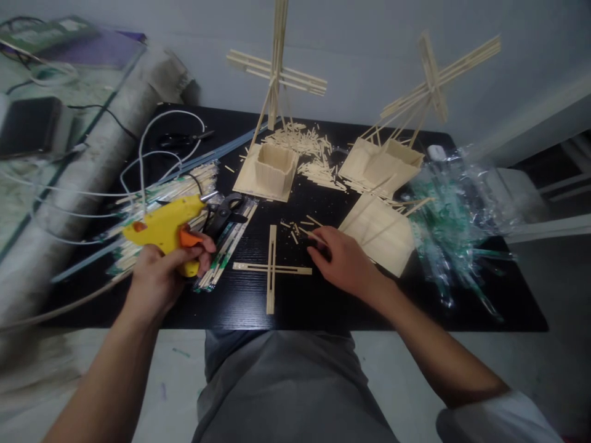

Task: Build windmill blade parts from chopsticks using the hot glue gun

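My left hand (159, 271) grips a yellow glue gun (164, 227) with an orange trigger, its nozzle pointing right, over the left side of the black table (323, 307). My right hand (341, 258) rests on the table with fingers curled, pinching a short wooden stick (310, 235) among small loose pieces. A cross made of flat wooden sticks (271, 269) lies flat between my two hands. Black scissors (226, 209) lie just beyond the glue gun's nozzle.
Two stick windmill models (272, 166) (392, 160) stand at the back, with a flat wooden panel (383, 231) beside my right hand. Bundles of wrapped sticks (175, 191), white cables (152, 154) and a rolled mat (92, 172) lie left. Crumpled plastic wrappers (447, 215) fill the right.
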### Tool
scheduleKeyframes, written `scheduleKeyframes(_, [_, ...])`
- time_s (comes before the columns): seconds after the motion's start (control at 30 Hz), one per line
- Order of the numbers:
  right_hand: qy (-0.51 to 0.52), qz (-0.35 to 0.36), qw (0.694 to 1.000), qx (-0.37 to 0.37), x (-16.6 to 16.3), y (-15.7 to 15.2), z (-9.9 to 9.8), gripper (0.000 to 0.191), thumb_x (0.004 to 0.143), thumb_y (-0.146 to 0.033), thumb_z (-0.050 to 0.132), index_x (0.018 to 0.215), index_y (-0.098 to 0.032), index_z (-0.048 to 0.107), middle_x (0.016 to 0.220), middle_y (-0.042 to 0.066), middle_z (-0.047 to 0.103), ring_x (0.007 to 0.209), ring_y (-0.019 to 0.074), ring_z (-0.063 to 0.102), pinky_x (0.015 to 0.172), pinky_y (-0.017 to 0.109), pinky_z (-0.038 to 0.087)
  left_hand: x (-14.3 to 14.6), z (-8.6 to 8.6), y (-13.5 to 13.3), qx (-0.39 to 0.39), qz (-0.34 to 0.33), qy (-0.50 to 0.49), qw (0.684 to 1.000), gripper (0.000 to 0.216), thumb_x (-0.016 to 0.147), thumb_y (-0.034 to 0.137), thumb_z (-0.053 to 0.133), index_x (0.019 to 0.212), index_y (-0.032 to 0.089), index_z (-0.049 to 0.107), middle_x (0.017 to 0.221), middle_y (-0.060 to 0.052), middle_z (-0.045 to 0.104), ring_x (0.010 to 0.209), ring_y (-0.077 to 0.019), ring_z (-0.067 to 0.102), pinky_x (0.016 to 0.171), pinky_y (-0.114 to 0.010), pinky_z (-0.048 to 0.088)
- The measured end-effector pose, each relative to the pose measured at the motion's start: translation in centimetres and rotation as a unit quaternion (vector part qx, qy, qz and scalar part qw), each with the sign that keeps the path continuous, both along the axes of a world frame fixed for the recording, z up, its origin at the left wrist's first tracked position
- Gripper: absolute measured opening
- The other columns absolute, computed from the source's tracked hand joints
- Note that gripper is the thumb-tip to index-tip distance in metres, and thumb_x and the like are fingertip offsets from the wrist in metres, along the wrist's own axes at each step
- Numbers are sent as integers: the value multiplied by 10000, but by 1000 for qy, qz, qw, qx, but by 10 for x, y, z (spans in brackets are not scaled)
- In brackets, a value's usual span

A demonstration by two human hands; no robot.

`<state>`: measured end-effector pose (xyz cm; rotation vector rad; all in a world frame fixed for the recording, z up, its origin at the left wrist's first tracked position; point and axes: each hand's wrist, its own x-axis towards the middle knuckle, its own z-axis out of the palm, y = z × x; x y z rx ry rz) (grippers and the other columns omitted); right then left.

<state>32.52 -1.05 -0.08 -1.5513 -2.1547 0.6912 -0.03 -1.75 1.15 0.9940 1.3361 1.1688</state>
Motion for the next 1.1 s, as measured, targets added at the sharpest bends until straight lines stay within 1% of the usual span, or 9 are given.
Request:
scheduleKeyframes(0.13, [-81, -13, 996, -43, -23, 15, 7, 112, 1011, -252, 739, 1000, -160, 675, 1052, 118, 753, 967, 258, 726, 864, 367, 534, 12, -3, -4, -7, -14, 1, 1000, 164, 756, 291, 803, 780, 188, 677, 628, 3, 669, 477, -118, 500, 519, -302, 357])
scheduleKeyframes(0.2, [-114, -3, 992, -55, -30, 20, 8, 127, 1017, -253, 746, 997, -149, 676, 1079, 133, 751, 1006, 268, 727, 870, 363, 524, 17, -2, -4, -15, -28, 7, 999, 196, 797, 356, 818, 778, 204, 696, 566, 11, 614, 499, -129, 491, 534, -306, 337])
scheduleKeyframes(0.4, [-189, 14, 979, -75, -39, 20, 3, 113, 1099, -206, 582, 1106, -125, 661, 1151, 163, 753, 1065, 302, 735, 846, 375, 509, 32, 9, 14, -22, -65, -8, 998, 251, 824, 469, 837, 927, 280, 709, 549, 59, 547, 524, -133, 454, 577, -310, 332])
scheduleKeyframes(0.53, [-200, 16, 976, -87, -37, 21, 8, 158, 1122, -194, 513, 1151, -111, 644, 1156, 183, 750, 1019, 305, 742, 810, 371, 485, 42, 19, 39, 0, -128, -11, 992, 227, 843, 432, 843, 831, 239, 724, 569, 52, 562, 546, -110, 467, 580, -292, 359])
scheduleKeyframes(0.63, [-124, -5, 987, -101, -31, 30, 26, 140, 1128, -200, 510, 1153, -123, 624, 1152, 168, 756, 1052, 287, 731, 842, 354, 466, 52, 23, 60, 25, -150, -19, 988, 232, 817, 359, 876, 756, 198, 720, 614, 29, 624, 585, -106, 525, 590, -268, 409])
scheduleKeyframes(0.73, [-20, 1, 992, -126, -26, 43, 43, 154, 1124, -274, 550, 1034, -166, 614, 988, 94, 750, 936, 236, 705, 818, 331, 445, 63, 21, 78, 34, -154, -27, 987, 242, 797, 343, 892, 755, 176, 723, 635, 23, 647, 571, -95, 547, 566, -244, 420])
scheduleKeyframes(0.8, [42, 22, 987, -155, -25, 50, 49, 189, 1102, -301, 590, 954, -185, 602, 920, 51, 724, 871, 208, 674, 795, 322, 434, 70, 17, 85, 33, -149, -30, 988, 249, 794, 359, 902, 788, 173, 737, 655, 16, 663, 561, -99, 561, 541, -236, 424])
scheduleKeyframes(0.93, [154, 80, 961, -214, -33, 60, 48, 190, 1066, -272, 601, 902, -181, 632, 863, 18, 679, 811, 175, 621, 766, 311, 429, 74, 7, 85, 28, -144, -28, 989, 254, 783, 365, 922, 785, 176, 753, 725, -10, 718, 574, -108, 600, 550, -232, 474])
scheduleKeyframes(1.1, [254, 63, 912, -315, -45, 65, 40, 265, 1055, -325, 603, 824, -196, 597, 590, -71, 494, 541, 114, 456, 583, 262, 364, 70, 4, 78, -1, -109, -18, 994, 294, 700, 377, 980, 774, 185, 771, 733, -11, 741, 626, -140, 671, 621, -254, 569])
